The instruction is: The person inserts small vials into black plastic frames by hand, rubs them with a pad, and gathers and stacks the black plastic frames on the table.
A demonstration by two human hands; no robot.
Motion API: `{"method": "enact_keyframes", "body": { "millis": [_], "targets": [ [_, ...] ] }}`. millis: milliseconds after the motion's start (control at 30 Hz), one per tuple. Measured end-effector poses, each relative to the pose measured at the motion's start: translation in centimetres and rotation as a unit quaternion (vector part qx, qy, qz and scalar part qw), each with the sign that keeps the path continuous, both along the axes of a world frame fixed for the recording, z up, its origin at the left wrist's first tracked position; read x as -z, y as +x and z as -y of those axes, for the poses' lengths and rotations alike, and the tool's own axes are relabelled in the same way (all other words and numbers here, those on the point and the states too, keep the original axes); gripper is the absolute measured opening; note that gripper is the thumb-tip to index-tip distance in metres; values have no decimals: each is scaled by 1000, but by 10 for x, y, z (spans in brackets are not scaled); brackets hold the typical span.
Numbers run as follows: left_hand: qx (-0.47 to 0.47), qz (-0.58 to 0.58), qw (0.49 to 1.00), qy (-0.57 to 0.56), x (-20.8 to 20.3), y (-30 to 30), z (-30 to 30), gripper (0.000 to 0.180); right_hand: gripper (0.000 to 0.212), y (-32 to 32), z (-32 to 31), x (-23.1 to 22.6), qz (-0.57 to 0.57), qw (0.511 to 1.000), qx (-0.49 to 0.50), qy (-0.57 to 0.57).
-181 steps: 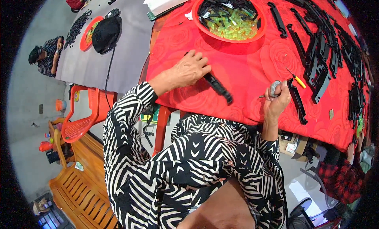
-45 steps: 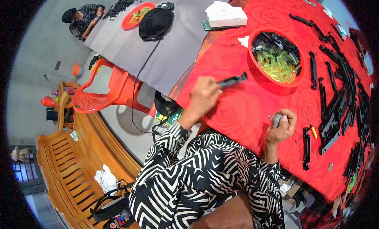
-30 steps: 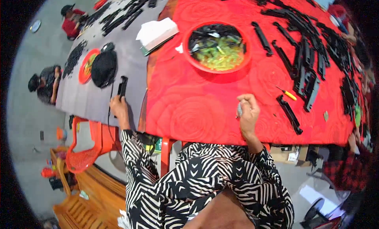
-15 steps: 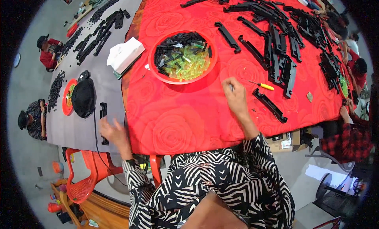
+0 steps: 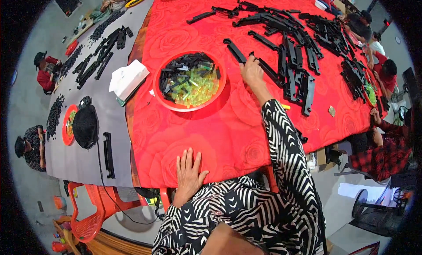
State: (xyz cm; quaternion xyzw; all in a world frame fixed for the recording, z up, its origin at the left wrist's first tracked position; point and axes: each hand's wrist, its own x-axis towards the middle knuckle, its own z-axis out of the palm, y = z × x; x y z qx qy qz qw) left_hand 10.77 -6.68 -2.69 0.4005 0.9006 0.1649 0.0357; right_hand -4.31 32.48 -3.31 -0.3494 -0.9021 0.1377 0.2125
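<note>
My left hand [image 5: 189, 173] lies flat on the red rose-patterned tablecloth [image 5: 198, 140] by the near edge, fingers spread, with nothing in it. Stretched out to the far side, my right hand [image 5: 253, 74] has its fingers closed around the near end of a long black plastic bar [image 5: 234, 49]. The hand hides that end of the bar. Close by on its right lies another black bar [image 5: 267, 71]. Between my hands and farther off stands a red basin [image 5: 225, 81] with small black parts and translucent yellow-green pieces [image 5: 193, 90]. My right sleeve covers most of a yellow-handled screwdriver [image 5: 286, 107].
Many black bars [image 5: 290, 70] are heaped at the right. A tissue pack [image 5: 127, 80] sits by the left cloth edge. On the grey table are a black cap [image 5: 85, 125], a red bowl [image 5: 69, 136] and a single black bar [image 5: 108, 154]. Other people [image 5: 382, 145] work around the tables.
My right hand has reached forward to a black bar. My left hand has left the grey table and come to rest flat on the red cloth. The view has shifted slightly.
</note>
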Motion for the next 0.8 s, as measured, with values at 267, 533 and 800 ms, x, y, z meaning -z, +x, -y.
{"method": "enact_keyframes", "body": {
  "millis": [267, 533, 800],
  "targets": [
    [-7, 0, 1000, 5, -1, -2, -4, 65, 44, -22, -23, 26, 72, 997, -9, -6],
    [53, 22, 996, -62, -36, -9, -7, 57, 26, 7, -85, 0, 32, 964, -142, -221],
    [319, 152, 933, 66, -62, -34, -103, 37, 11, 75, -71, -90, -63, 753, -117, -645]
  ]
}}
